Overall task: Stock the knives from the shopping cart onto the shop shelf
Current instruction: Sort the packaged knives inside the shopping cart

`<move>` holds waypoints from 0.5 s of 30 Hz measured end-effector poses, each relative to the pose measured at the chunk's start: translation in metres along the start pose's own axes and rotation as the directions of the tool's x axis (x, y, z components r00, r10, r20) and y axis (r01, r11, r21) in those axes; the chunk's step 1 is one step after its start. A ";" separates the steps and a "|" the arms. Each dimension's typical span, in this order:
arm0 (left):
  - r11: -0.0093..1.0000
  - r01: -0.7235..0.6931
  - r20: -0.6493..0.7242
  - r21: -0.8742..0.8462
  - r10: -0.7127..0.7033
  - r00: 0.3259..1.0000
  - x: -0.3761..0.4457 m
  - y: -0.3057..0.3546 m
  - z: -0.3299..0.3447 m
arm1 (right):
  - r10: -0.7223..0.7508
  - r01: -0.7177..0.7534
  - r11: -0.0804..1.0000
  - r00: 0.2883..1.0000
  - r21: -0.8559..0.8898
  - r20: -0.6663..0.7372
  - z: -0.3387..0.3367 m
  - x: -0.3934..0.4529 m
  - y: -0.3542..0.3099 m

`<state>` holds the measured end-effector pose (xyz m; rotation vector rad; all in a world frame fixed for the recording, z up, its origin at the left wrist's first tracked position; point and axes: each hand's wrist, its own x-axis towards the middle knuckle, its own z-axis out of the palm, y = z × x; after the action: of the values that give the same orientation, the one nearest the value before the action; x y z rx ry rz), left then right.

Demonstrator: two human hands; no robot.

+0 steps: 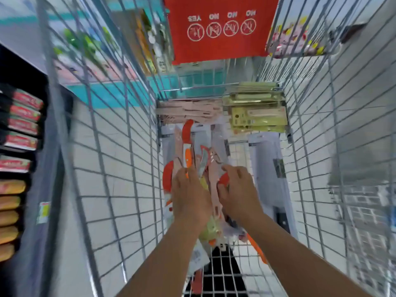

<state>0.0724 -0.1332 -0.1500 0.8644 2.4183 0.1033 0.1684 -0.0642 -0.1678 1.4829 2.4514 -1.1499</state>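
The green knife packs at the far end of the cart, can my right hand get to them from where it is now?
Probably yes. The green knife packs lie uncovered on top at the far end, and the right hand is already down inside the wire cart on the loose orange knives, with nothing between. It would need a longer stretch forward.

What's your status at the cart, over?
Both hands down in the shopping cart. Left hand and right hand gripping the packaged knives from the pile. Nothing on the shelf yet. Frame blurred; no obstruction seen.
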 end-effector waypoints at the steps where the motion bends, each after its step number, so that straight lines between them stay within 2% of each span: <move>1: 0.997 0.064 0.030 -0.036 -0.063 0.998 -0.007 -0.006 0.002 | 0.003 -0.003 1.000 0.999 0.011 0.039 0.006 -0.008 -0.002; 5: 0.965 0.235 0.138 -0.118 -0.218 0.966 -0.029 -0.025 0.010 | 0.051 -0.046 0.998 0.988 -0.040 0.143 0.028 -0.030 -0.004; 8: 0.930 0.337 0.222 -0.146 -0.301 0.927 -0.040 -0.039 0.019 | 0.067 -0.036 0.989 0.976 -0.145 0.209 0.040 -0.041 -0.002; 11: 0.927 0.339 0.251 -0.160 -0.294 0.922 -0.047 -0.047 0.029 | 0.106 -0.047 0.971 0.963 -0.233 0.248 0.048 -0.046 -0.004; 15: 0.929 0.322 0.240 -0.184 -0.275 0.931 -0.051 -0.048 0.034 | 0.199 -0.127 0.945 0.955 -0.301 0.221 0.057 -0.047 -0.011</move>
<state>0.0960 -0.2056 -0.1657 0.3773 2.2562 0.1517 0.1674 -0.1370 -0.1837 1.3385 2.1680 -0.8503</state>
